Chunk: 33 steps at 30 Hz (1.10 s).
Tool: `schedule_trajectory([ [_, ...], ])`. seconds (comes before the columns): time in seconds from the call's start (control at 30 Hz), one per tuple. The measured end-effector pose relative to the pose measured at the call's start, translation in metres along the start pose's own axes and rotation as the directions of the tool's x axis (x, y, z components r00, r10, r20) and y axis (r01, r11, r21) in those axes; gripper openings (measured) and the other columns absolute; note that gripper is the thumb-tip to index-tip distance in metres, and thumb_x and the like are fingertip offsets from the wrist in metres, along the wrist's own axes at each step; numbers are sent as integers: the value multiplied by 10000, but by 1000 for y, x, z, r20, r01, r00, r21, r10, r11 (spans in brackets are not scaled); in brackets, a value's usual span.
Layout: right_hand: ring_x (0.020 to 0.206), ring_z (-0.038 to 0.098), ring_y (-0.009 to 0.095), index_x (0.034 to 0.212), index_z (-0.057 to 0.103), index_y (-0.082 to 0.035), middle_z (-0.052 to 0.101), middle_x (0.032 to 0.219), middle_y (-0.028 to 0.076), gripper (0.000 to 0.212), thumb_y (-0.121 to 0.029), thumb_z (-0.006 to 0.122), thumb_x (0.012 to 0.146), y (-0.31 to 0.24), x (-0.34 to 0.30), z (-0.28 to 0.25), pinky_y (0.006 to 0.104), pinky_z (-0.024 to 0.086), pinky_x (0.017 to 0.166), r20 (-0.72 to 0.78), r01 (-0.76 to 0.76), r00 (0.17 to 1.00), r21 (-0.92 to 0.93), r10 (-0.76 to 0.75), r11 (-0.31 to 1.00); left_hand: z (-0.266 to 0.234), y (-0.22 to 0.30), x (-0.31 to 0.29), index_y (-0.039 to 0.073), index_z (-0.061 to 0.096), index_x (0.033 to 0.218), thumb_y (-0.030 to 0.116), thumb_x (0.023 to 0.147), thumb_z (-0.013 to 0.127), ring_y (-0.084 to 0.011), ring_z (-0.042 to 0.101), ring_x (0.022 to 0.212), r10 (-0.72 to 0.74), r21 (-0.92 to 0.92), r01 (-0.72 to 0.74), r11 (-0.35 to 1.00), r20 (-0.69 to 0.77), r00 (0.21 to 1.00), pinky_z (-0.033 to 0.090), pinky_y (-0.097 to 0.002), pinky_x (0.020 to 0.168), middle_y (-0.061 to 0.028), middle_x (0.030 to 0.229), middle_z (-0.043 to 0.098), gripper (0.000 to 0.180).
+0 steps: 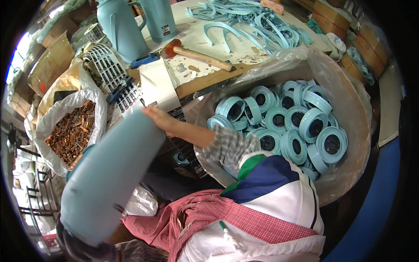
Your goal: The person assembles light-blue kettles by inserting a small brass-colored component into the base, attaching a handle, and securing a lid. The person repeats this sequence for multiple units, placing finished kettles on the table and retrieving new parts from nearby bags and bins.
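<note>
A large, smooth, light-blue thermos jug body [111, 174] lies slantwise across my left side, blurred by motion. My right hand [163, 121] grips its upper end, fingers closed over the edge. At its lower end, my left hand [83, 246] is dark and partly cut off, cupped against the body; its fingers are mostly hidden. Behind the body's left side shows a bit of another blue piece with an orange label [80, 158]. Sheets of black-and-white stickers [107, 65] hang at the table edge beyond my right hand.
Two blue thermos jugs [122, 30], a mallet [196, 56] and a pile of blue handle strips [257, 22] lie on the worn table [192, 72]. A plastic-lined bin [349, 174] at right holds blue rings; a sack [43, 126] at left holds brown scraps.
</note>
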State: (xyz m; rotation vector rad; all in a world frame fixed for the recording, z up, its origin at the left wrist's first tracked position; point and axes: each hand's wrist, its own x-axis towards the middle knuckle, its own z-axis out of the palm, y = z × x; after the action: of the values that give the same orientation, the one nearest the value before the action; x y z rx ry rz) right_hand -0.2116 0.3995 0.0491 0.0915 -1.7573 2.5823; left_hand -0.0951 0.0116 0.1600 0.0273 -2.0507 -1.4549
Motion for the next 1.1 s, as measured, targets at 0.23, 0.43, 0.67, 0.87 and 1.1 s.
schedule_trajectory([
  [0.23, 901, 599, 251, 973, 618, -16, 629, 999, 152, 216, -148, 609, 802, -90, 116, -161, 356, 470, 796, 6, 308, 912, -670, -411, 675, -19, 81, -7, 69, 585, 1132, 163, 803, 537, -324, 542, 1061, 200, 389, -263, 883, 195, 960, 430, -449, 917, -137, 1131, 581, 345],
  [0.43, 958, 574, 407, 1067, 544, 73, 598, 1006, 273, 397, -182, 583, 765, -167, 166, -503, 439, 462, 825, -382, -606, 534, -795, -754, -26, 10, 98, -44, 69, 601, 1103, 123, 769, 560, -333, 546, 1048, 138, 411, -403, 818, 540, 830, 437, -451, 902, -139, 1116, 584, 340],
  [0.67, 678, 560, 280, 1047, 511, -6, 585, 803, 151, 252, -199, 516, 884, -139, 175, -416, 393, 452, 619, -403, 1, 355, -902, -843, 432, 41, 116, -78, 68, 619, 1068, 77, 729, 587, -344, 550, 1032, 184, 429, -561, 708, 655, 733, 445, -455, 885, -142, 1097, 588, 341],
  [0.87, 441, 375, 60, 1055, 494, -45, 402, 571, -21, 195, -169, 495, 905, -155, 100, -167, 219, 328, 398, -385, 618, 609, -316, -693, 719, 42, 121, -105, 67, 635, 1039, 37, 695, 610, -353, 554, 1018, 244, 451, -616, 646, 642, 726, 452, -457, 870, -144, 1081, 592, 346],
  [1.1, 405, 294, 38, 1143, 465, -26, 351, 539, -36, 245, -131, 420, 927, -7, -54, 98, 196, 246, 359, 186, -11, 980, 370, -62, 929, 37, 93, -138, 87, 666, 882, 56, 568, 685, -362, 595, 880, 432, 403, -662, 632, 525, 733, 514, -503, 801, -130, 930, 611, 316],
])
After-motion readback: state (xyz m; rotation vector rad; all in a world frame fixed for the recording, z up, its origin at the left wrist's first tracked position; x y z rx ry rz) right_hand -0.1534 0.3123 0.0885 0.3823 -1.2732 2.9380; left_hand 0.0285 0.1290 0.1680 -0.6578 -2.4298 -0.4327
